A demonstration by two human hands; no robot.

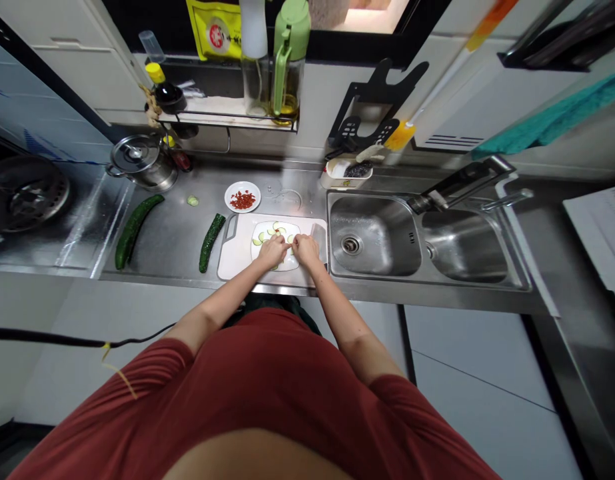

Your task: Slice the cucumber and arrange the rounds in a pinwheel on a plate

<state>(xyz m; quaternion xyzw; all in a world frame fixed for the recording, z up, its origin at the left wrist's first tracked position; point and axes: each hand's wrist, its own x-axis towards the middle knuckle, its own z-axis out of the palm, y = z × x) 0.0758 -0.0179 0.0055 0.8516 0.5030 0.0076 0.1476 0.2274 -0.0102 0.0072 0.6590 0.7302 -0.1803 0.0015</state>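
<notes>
A white plate (288,263) rests on a pale cutting board (232,260), with several green-edged cucumber slices (258,241) arranged on it. My left hand (274,251) is over the plate's middle, its fingers pinched together on something too small to make out. Close beside it, nearly touching, my right hand (305,249) is over the plate's right part with fingers pinched; what they hold is hidden. A cleaver blade (318,235) lies at the board's right edge. Behind the board is a small white dish (228,197) of red pieces (242,200).
Left of the board lie a cut cucumber (211,243), a long whole cucumber (137,230) and a small slice (192,200). A steel pot (142,163) stands at the back left. The double sink (377,233) is on the right; bottles (288,60) stand on a shelf above.
</notes>
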